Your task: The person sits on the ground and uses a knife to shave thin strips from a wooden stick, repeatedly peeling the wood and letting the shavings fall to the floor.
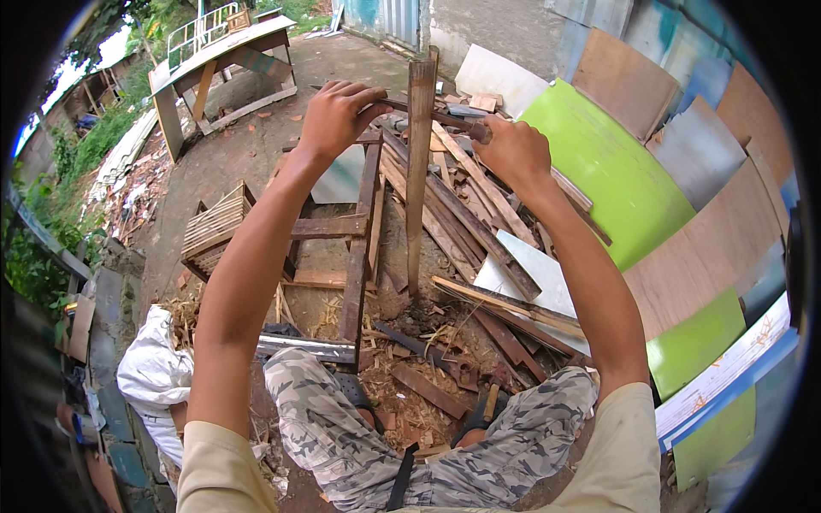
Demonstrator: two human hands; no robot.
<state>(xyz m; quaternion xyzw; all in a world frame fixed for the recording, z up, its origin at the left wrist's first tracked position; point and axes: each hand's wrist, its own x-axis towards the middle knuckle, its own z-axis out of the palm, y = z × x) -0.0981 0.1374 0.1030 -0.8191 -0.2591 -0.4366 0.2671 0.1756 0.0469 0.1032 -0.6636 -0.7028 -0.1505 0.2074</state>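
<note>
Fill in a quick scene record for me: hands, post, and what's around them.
Left hand: closed on the dark bar, left of the post
Right hand: closed on the bar's other side, right of the post
Post: wooden, upright, between the hands
Bar-post contact: cannot tell
Left of post: wooden frame, slatted box
Right of post: wood pile, green board

- The head view looks from the person's head, upright and wide.
- It faces down and forward, over the camouflage trousers (329, 427) to the wall (505, 30).
- Forearms (263, 248) loom near; the left hand (338, 118) and right hand (517, 156) sit farther off.
</note>
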